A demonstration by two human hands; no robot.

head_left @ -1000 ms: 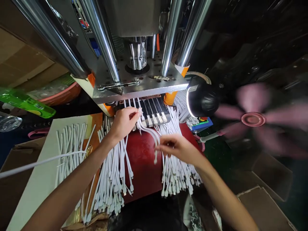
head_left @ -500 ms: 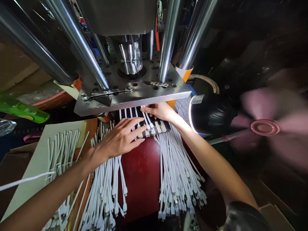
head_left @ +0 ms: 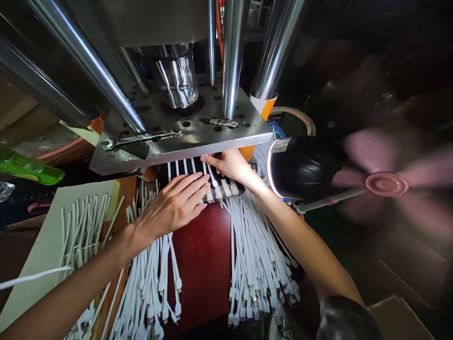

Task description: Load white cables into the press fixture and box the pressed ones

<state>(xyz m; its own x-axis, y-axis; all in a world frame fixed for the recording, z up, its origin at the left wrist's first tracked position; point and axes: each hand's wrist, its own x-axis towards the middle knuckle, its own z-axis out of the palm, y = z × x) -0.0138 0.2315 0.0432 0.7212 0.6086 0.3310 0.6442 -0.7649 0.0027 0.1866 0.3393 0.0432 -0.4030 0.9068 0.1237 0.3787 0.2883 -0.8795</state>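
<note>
A black slotted fixture [head_left: 225,189] with several white cables laid across it sits under the front edge of the press plate. My left hand [head_left: 177,200] lies over its left part, fingers stretched out and fairly close together, fingertips on the cable ends. My right hand [head_left: 231,166] reaches in from the right beneath the plate edge. Its thumb and finger are closed at a white cable [head_left: 212,177] on the fixture; the other fingers are partly hidden. White cable bundles hang left [head_left: 150,278] and right [head_left: 253,264] of the fixture.
Overhead is a steel press plate [head_left: 198,147] with thick columns, bearing a wrench [head_left: 141,139] and a knife-like blade [head_left: 219,123]. A black lamp [head_left: 300,167] and a spinning pink fan [head_left: 386,184] stand right. More cables [head_left: 85,226] lie on a board at left.
The view has shifted slightly to the right. My left fingers have drawn closer together and lie flatter on the fixture. My right hand stays at the cables beneath the plate edge.
</note>
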